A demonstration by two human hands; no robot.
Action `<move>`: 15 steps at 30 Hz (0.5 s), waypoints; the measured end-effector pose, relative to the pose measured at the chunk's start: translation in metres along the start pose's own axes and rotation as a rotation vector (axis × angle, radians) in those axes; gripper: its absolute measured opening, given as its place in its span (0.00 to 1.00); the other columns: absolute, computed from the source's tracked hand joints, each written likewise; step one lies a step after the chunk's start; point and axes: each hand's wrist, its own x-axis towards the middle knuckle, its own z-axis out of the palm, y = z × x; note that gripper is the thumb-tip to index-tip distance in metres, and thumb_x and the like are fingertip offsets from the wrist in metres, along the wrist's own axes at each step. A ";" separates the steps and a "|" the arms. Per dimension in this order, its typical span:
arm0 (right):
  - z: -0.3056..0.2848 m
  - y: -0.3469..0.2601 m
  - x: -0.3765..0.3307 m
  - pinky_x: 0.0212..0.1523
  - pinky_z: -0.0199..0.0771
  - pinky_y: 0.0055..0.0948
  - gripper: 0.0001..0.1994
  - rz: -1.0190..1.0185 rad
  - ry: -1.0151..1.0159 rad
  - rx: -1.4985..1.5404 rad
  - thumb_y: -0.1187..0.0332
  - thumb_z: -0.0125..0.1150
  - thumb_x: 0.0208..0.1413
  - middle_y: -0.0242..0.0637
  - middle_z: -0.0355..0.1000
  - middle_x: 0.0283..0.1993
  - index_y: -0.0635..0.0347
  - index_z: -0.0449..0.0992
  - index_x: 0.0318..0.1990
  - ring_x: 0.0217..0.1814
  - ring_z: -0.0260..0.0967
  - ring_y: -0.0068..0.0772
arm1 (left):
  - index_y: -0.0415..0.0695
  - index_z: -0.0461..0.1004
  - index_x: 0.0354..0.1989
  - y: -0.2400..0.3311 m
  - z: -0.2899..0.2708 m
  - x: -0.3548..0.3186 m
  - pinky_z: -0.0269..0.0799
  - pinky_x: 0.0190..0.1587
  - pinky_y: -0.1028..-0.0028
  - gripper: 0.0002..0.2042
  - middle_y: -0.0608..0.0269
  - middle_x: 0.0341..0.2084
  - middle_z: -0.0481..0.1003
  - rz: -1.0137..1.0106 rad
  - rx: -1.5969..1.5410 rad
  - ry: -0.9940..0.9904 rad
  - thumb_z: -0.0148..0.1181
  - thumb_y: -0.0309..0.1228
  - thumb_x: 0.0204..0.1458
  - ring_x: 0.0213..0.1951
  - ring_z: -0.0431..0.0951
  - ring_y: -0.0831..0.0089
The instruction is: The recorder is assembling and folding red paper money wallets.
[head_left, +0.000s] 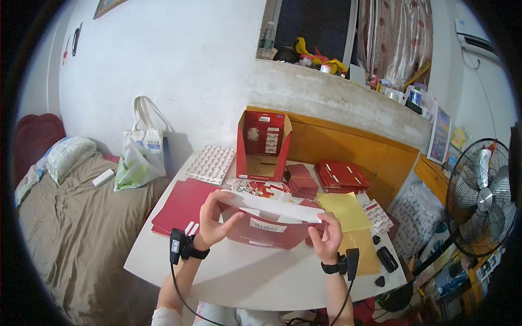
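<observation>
A red paper bag [255, 234] with a white inside and a barcode label is held up above the front half of the table. Its white upper edge [277, 206] stands along the top, and the mouth is partly spread. At the bag's left top corner, my left hand [213, 218] grips the edge, thumb in front and fingers behind. My right hand [327, 234] pinches the right top corner between thumb and fingers. Both wrists wear black straps with small devices and cables. Flat dark red sheets [179, 204] lie left of my left hand.
On the white table [261, 282] stand an open red box [265, 144], stacked red packets [340, 176], a patterned white pack [211, 164] and yellow sheets [343, 209]. Black objects [387, 259] lie at the right edge. A fan [484, 198] stands right; a bed [87, 228] is left.
</observation>
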 end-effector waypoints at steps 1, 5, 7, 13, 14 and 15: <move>-0.002 0.000 0.002 0.47 0.68 0.31 0.18 0.000 0.003 -0.001 0.83 0.60 0.47 0.41 0.67 0.44 0.66 0.69 0.48 0.43 0.67 0.33 | 0.36 0.67 0.45 0.001 -0.001 0.002 0.69 0.47 0.75 0.20 0.58 0.40 0.71 0.000 -0.001 -0.003 0.66 0.18 0.43 0.44 0.73 0.73; -0.007 -0.002 0.009 0.53 0.59 0.30 0.15 0.014 -0.073 -0.007 0.80 0.59 0.50 0.38 0.63 0.43 0.66 0.68 0.46 0.47 0.61 0.32 | 0.38 0.63 0.49 0.003 -0.003 0.006 0.66 0.51 0.73 0.19 0.59 0.43 0.69 0.005 0.119 -0.070 0.63 0.19 0.49 0.47 0.71 0.73; -0.008 -0.003 0.013 0.51 0.59 0.29 0.14 0.017 -0.082 0.006 0.80 0.59 0.50 0.38 0.63 0.41 0.66 0.69 0.45 0.46 0.60 0.31 | 0.39 0.63 0.50 0.005 -0.002 0.006 0.65 0.52 0.74 0.21 0.59 0.42 0.70 -0.025 0.067 -0.066 0.63 0.20 0.48 0.47 0.70 0.72; -0.008 0.003 0.014 0.51 0.63 0.28 0.11 0.053 -0.075 -0.014 0.82 0.58 0.50 0.39 0.67 0.41 0.64 0.71 0.41 0.47 0.63 0.33 | 0.41 0.58 0.51 -0.004 -0.002 0.002 0.65 0.51 0.73 0.24 0.60 0.43 0.67 0.091 -0.006 0.036 0.62 0.18 0.49 0.47 0.69 0.73; -0.007 0.000 0.015 0.51 0.63 0.28 0.11 0.062 -0.070 -0.018 0.82 0.58 0.49 0.38 0.66 0.41 0.64 0.71 0.41 0.46 0.63 0.33 | 0.41 0.58 0.51 -0.006 -0.003 0.001 0.65 0.51 0.73 0.24 0.60 0.43 0.67 0.091 0.002 0.040 0.62 0.18 0.49 0.47 0.69 0.73; -0.006 0.000 0.014 0.50 0.63 0.28 0.11 0.070 -0.065 -0.021 0.82 0.58 0.49 0.38 0.66 0.40 0.64 0.71 0.41 0.46 0.63 0.33 | 0.42 0.57 0.51 -0.007 -0.003 0.000 0.65 0.51 0.73 0.24 0.60 0.43 0.67 0.102 0.010 0.040 0.62 0.18 0.49 0.47 0.69 0.73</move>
